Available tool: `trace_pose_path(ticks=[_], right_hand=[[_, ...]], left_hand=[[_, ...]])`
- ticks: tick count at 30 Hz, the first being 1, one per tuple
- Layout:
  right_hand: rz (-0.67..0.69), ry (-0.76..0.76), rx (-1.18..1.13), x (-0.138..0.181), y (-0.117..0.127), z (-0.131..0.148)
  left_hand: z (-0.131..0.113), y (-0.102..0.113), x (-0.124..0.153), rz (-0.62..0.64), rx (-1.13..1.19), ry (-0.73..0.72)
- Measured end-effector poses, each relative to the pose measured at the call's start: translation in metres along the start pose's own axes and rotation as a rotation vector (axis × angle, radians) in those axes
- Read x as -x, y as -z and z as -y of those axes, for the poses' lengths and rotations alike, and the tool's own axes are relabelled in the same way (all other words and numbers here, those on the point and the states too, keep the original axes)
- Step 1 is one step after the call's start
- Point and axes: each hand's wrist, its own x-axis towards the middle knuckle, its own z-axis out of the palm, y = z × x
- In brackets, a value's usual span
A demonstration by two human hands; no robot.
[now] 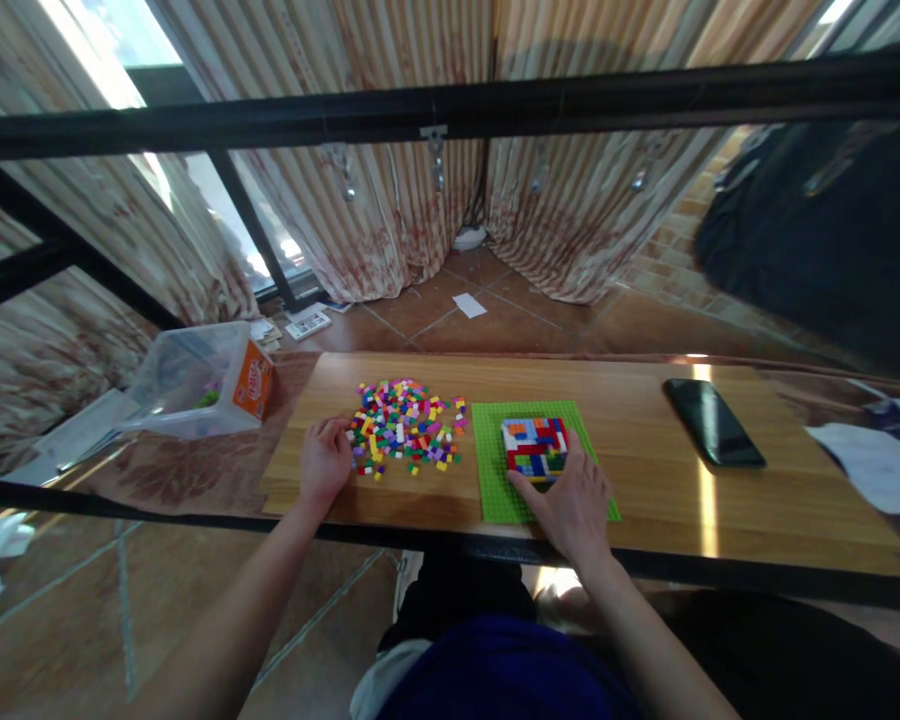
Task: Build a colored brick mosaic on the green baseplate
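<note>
A pile of small multicoloured toy bricks (405, 425) is spread over the left half of the wooden board. At its left edge rests my left hand (325, 462), fingers curled in; whether a brick is between them is hidden. To the right lies a green studded baseplate (491, 490), carrying a low, roughly square block of joined bricks (532, 447) in red, blue, white and other colours. My right hand (576, 495) grips this block, thumb at its near left corner and fingers along its right side, covering part of the near right corner.
A black phone (712, 422) lies on the board (645, 510) to the right. Left of the board stands a clear plastic box (195, 385) with an orange label and a few pieces inside. A dark metal rail (450, 112) crosses beyond, before curtains. Papers (874, 465) lie far right.
</note>
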Motion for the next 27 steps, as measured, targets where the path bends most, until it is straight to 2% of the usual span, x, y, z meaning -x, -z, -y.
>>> trace_pose_path(ticks=[5,10,14,18,21,27], right_hand=[[0.098,0.082,-0.015,-0.024,0.007,-0.027],[0.239,0.212,-0.087,-0.049,0.013,-0.063],[0.366,0.273,-0.169,-0.061,0.02,-0.08],[0.51,0.375,-0.23,-0.072,0.03,-0.079],[0.587,0.394,-0.239,-0.082,0.034,-0.07],[0.644,0.378,-0.213,-0.093,0.032,-0.061]], left_hand=[[0.0,0.0,0.001,0.0,0.006,0.009],[-0.004,0.001,0.003,0.008,0.01,0.043],[-0.004,0.0,0.003,0.009,-0.005,0.049],[-0.004,0.0,0.003,0.019,-0.011,0.049],[-0.003,0.0,0.003,0.021,-0.006,0.056],[-0.004,0.0,0.004,0.022,0.011,0.065]])
